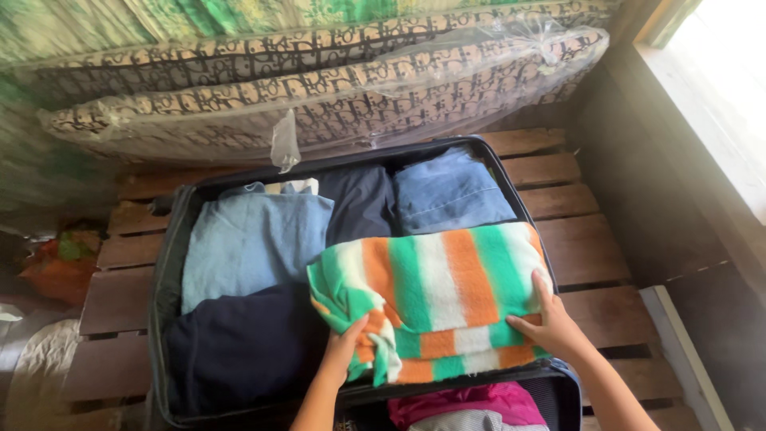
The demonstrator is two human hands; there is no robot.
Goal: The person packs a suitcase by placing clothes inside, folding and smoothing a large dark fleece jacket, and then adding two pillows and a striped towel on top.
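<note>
— Both hands are on the folded striped blanket (435, 299), the green, orange and white one lying in the lower right part of the open suitcase (163, 263). How does the grip look to you?

— The left hand (345, 351) has its fingers curled round the blanket's lower left corner, pinching the folded layers. The right hand (550, 323) lies flatter near the right edge, fingers spread and pressing down, thumb along the fold.

— So how to seat it well?

— I'd judge it best to keep the stack square: hold the folds together on the left so they don't fan out, and press evenly with the right palm so the pile sits below the suitcase rim. The right edge looks close to the zip line at centre right; it should be tucked inside.

— What's around it?

— Pale blue folded cloth (251, 239) at centre left, dark navy cloth (239, 347) at lower left, a denim-blue piece (447, 191) just above the blanket. Pink fabric (471, 399) shows at the bottom edge, wooden slats (586, 263) lie beneath everything, and a plastic-wrapped patterned mattress (319, 88) runs across the top
</note>
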